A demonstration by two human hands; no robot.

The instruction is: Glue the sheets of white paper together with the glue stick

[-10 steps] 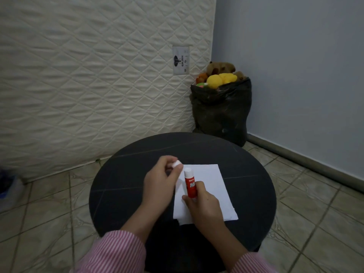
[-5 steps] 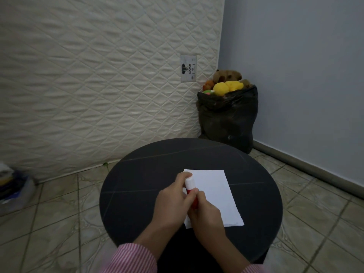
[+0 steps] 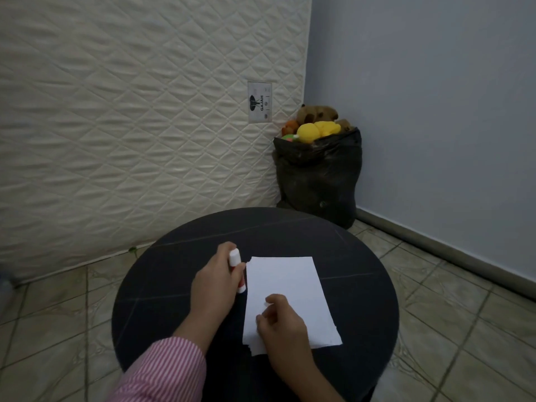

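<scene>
White paper sheets (image 3: 287, 288) lie stacked on the round black table (image 3: 162, 285), a lower sheet peeking out at the near left corner. My left hand (image 3: 216, 288) grips the capped red and white glue stick (image 3: 235, 258) just left of the paper, its white cap pointing up. My right hand (image 3: 280, 324) rests on the near left part of the stack, fingers curled, fingertips pressing the top sheet. Both hands show striped pink sleeves.
A black bag (image 3: 319, 175) full of plush toys stands in the corner behind the table. A quilted white mattress (image 3: 130, 126) leans against the wall at left. Tiled floor surrounds the table.
The cap went back onto the glue stick. My left hand then carried the stick off to the left of the paper, and my right hand let go of it and came down on the sheets.
</scene>
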